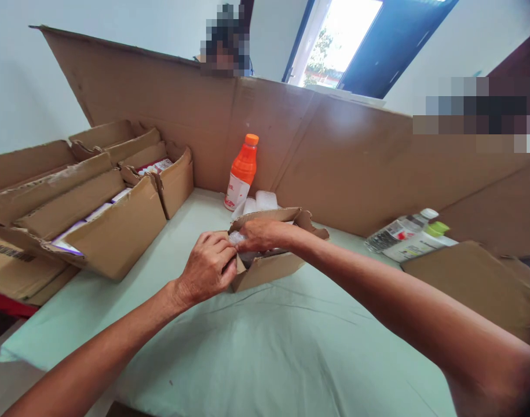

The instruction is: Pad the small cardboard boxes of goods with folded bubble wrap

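On the pale-green cloth-covered tabletop, near the far edge, stands a white-labelled orange plastic bottle (orange-capped). Brown cardboard boxes line the left edge; toward the far right corner, a clear plastic bottle sits beside what looks like a white, green-capped pouch.

The left hand and right hand partly hide crinkled clear plastic; at nine o'clock, the left edge cuts off an open brown cardboard box.

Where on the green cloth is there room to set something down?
Widest bare cloth: in front of the small box; another patch separates it from the cartons at left. Crowded: behind the box, with an orange bottle and white items, and far right, around the clear bottle.
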`<state>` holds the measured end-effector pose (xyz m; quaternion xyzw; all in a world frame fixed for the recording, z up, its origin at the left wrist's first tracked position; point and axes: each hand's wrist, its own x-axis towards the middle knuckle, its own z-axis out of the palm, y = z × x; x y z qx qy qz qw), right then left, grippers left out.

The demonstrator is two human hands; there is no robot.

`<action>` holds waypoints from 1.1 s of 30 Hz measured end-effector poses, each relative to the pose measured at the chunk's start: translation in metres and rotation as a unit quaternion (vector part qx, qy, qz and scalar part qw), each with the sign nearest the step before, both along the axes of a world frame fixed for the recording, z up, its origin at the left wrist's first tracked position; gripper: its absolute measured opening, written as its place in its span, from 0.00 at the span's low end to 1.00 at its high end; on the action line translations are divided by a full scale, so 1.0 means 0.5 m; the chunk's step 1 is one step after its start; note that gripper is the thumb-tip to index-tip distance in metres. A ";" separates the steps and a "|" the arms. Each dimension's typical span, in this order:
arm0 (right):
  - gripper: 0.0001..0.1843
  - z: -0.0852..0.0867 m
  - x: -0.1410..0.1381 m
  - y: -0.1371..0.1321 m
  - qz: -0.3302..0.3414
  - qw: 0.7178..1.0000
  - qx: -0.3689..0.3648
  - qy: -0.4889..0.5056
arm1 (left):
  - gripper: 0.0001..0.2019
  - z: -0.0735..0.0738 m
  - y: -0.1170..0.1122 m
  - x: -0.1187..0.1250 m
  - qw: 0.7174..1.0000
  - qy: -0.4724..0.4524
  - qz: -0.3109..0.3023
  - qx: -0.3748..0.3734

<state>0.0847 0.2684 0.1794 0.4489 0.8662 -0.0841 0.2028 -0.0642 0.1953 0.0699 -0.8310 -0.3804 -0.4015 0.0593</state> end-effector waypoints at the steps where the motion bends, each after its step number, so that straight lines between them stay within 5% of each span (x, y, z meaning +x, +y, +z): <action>1: 0.18 -0.004 -0.002 -0.002 -0.004 1.000 0.014 -0.002 | 0.06 0.000 0.000 -0.002 1.000 -0.002 0.001 0.001; 7: 0.21 -0.031 -0.005 -0.030 -0.038 0.992 0.119 0.001 | 0.06 0.005 -0.006 -0.011 1.000 -0.021 -0.016 0.016; 14: 0.18 -0.008 0.020 -0.016 -0.044 0.995 0.080 0.035 | 0.16 -0.031 -0.050 0.002 0.981 -0.166 0.081 0.057; 20: 0.17 -0.035 0.020 -0.016 -0.003 0.993 0.114 0.033 | 0.27 -0.094 -0.082 0.057 0.955 -0.258 0.130 -0.057; 27: 0.15 -0.045 0.013 -0.025 0.022 0.992 0.116 0.052 | 0.27 -0.093 -0.067 0.098 0.945 -0.285 0.100 -0.126; 31: 0.14 0.004 0.082 -0.047 -0.012 0.977 0.143 0.156 | 0.27 -0.093 -0.076 0.092 0.935 -0.293 0.116 -0.161; 33: 0.13 0.019 0.163 -0.073 -0.082 0.934 0.194 0.290 | 0.27 -0.099 -0.087 0.083 0.926 -0.305 0.127 -0.184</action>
